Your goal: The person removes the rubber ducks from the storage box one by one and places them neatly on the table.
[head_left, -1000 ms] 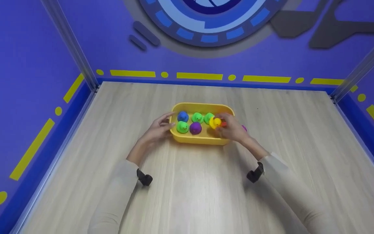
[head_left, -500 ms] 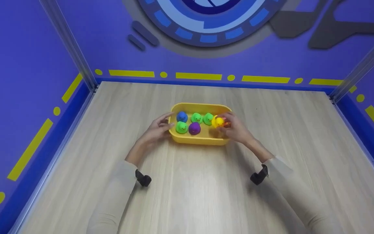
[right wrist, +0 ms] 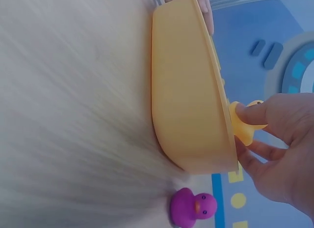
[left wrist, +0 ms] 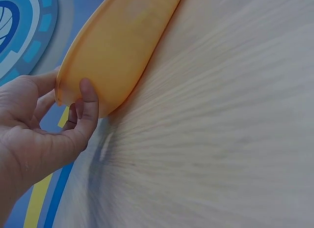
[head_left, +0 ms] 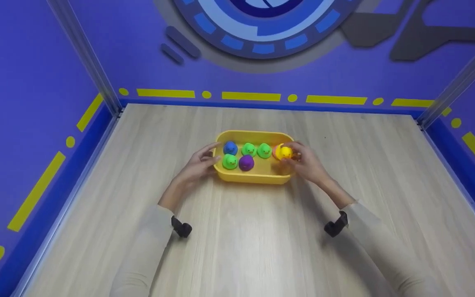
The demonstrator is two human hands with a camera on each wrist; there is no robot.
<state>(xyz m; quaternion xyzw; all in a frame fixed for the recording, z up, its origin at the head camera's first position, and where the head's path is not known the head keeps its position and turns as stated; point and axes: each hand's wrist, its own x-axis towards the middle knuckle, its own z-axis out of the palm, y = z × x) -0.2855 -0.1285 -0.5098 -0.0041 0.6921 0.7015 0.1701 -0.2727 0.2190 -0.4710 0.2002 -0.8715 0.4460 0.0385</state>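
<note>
A yellow plastic tub (head_left: 254,178) sits on the table with several toy ducks inside. My left hand (head_left: 198,165) grips its left end, the thumb (left wrist: 88,93) against the outer wall. My right hand (head_left: 309,163) pinches a yellow rubber duck (head_left: 284,152) at the tub's right end, level with the rim in the right wrist view. A blue duck (head_left: 230,147), a purple duck (head_left: 246,163) and several green ducks (head_left: 264,150) stand in the tub. Something pinkish (head_left: 275,152) shows partly behind the yellow duck.
Outside the tub, past its right end, a magenta duck (right wrist: 189,208) stands on the wooden table (head_left: 237,239); my right hand hides it in the head view. Blue panels (head_left: 324,78) close off the back and both sides.
My right hand and the yellow duck have shifted right toward the tub's right end, uncovering a green duck. The left hand keeps its hold on the tub.
</note>
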